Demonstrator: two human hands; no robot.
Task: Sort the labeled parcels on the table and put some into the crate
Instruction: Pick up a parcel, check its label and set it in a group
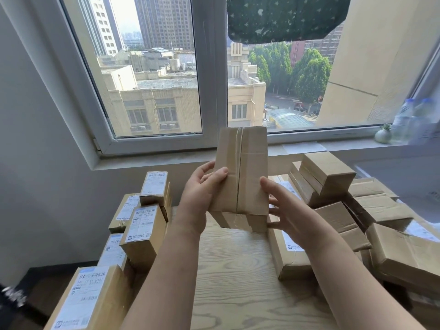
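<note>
Labelled stack [140, 229] at 8 o'clock, left hand [200, 194], right hand [290, 210] both clasping box [240, 170], plain pile [333, 182] at 3 o'clock.

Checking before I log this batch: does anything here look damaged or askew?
Yes. The right pile lies tumbled and tilted, and one box in it has creased, uneven flaps. The held parcel, gripped by left hand and right hand, shows a dark gap along its taped seam.

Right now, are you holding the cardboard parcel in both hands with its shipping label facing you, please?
Not quite: the head view shows the cardboard parcel in the left hand and right hand, with its taped seam facing you, not a label.
</note>
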